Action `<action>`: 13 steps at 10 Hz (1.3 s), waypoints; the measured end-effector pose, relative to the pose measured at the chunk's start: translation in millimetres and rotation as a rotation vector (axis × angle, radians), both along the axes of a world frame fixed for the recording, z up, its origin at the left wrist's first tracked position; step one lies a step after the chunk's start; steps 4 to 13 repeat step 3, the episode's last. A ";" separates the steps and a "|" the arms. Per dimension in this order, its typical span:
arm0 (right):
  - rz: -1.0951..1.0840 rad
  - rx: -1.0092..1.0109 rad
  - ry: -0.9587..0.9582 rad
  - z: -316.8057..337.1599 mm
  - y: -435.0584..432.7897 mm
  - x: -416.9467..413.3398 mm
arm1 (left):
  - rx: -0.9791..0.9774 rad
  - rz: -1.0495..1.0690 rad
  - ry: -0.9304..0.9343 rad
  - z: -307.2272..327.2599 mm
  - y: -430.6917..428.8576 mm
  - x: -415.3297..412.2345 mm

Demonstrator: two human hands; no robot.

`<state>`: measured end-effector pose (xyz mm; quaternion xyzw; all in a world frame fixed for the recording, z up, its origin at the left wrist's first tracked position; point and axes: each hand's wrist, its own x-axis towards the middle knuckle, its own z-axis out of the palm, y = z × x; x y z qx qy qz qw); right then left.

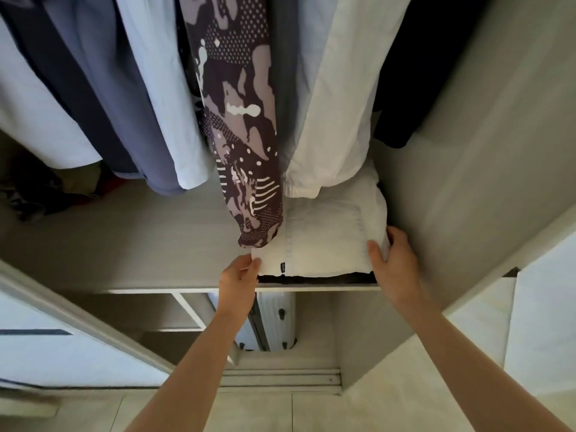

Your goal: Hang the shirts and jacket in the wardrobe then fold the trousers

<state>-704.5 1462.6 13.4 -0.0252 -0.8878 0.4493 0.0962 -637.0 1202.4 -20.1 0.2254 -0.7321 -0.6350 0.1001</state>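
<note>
While both hands hold it at the near edge, the folded white trousers [324,244] lie at the right end of the wardrobe shelf [140,244], close to the wardrobe side wall [467,151]. They rest on a dark folded garment [311,279] whose edge shows just beneath. The left hand [240,277] pinches the near left corner between thumb and fingertips. The right hand [394,263] grasps the near right edge, thumb on top and fingers curled round the side.

Above, the hem of a purple patterned shirt [240,135] hangs over the left part of the bundle, and the elastic cuff of a white jacket [330,120] hangs over its back. A pale blue shirt [162,104] hangs further left.

The cloth looks like soft, light woven cotton — no stiffness of its own, so the bundle probably keeps its shape only while it is supported on both sides or from below. Lifted by one corner it would likely fall open. The sound hold seems to be the one shown, at the two near corners and through all the layers, or else flat palms slid underneath.

The trousers are neither fragile nor slippery, though pushing them back could drag the dark garment along or ruck the lowest fold. The hanging hem and cuff may catch on top — lifting them clear first would help.
</note>
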 end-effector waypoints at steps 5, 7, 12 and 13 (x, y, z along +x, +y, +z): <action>0.050 0.330 0.040 27.9 -28.0 48.9 | -0.210 -0.105 0.071 21.0 -16.5 27.7; 0.050 0.330 0.040 27.9 -28.0 48.9 | -0.210 -0.105 0.071 21.0 -16.5 27.7; 0.050 0.330 0.040 27.9 -28.0 48.9 | -0.210 -0.105 0.071 21.0 -16.5 27.7; 0.050 0.330 0.040 27.9 -28.0 48.9 | -0.210 -0.105 0.071 21.0 -16.5 27.7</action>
